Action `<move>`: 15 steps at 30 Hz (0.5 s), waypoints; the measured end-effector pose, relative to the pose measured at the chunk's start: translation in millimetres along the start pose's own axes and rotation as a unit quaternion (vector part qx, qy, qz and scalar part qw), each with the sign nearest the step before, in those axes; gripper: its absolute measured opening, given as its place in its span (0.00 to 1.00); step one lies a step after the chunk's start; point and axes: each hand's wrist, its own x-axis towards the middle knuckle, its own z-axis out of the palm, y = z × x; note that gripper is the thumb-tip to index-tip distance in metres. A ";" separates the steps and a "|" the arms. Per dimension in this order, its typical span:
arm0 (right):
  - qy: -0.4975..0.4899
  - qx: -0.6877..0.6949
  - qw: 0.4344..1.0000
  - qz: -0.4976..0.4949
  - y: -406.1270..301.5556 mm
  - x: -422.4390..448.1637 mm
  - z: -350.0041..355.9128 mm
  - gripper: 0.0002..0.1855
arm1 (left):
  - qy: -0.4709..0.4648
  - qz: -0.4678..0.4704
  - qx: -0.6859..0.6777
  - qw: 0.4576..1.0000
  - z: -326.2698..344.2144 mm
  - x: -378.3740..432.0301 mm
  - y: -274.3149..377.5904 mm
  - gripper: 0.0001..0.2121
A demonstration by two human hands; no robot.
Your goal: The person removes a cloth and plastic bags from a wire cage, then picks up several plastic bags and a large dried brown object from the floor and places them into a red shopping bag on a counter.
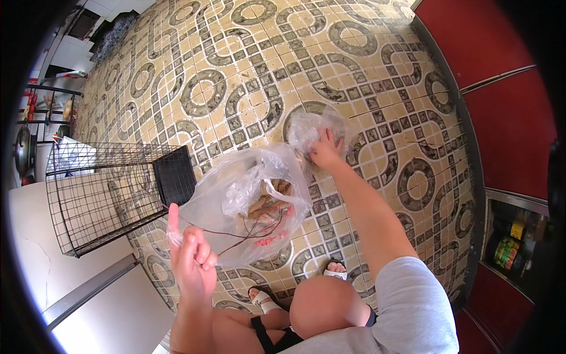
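Note:
A large translucent plastic bag [212, 177] with red printing lies on the tiled floor, its mouth gaping. Inside it are brown, crumpled contents [267, 203], too jumbled to identify, and thin dark red stems or cords [252, 234] cross its near side. My right hand [327, 148] grips a crumpled clear plastic bag [305, 128] just beyond the large bag, fingers spread into the film. My left hand [192, 256] is raised at the near left of the large bag. Its index finger points up with a whitish film or dressing around it; the other fingers curl, and their inner side is partly hidden.
To the left lies a black wire rack [115, 194] with a dark solid end panel [174, 177]. Red cabinet fronts [508, 132] line the right side, with bottles [507, 252] behind a glass panel. My sandalled feet [265, 301] stand close to the large bag.

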 end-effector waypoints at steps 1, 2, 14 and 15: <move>-0.002 -0.017 1.000 -0.003 6.2 -1.3 3.8 0.13 | -0.007 -0.003 -0.006 1.000 -0.2 0.2 0.9 0.27; -0.005 -0.033 0.999 -0.005 13.3 -3.0 6.9 0.13 | -0.014 -0.005 -0.007 1.000 -0.3 0.2 1.0 0.27; -0.051 -0.162 0.982 0.078 17.4 -74.8 -4.1 0.13 | -0.040 -0.035 -0.004 0.999 -26.7 -13.8 -0.4 0.28; -0.003 -0.118 0.990 0.074 30.5 -76.4 4.1 0.13 | -0.041 -0.038 -0.005 0.998 -28.0 -14.8 0.1 0.28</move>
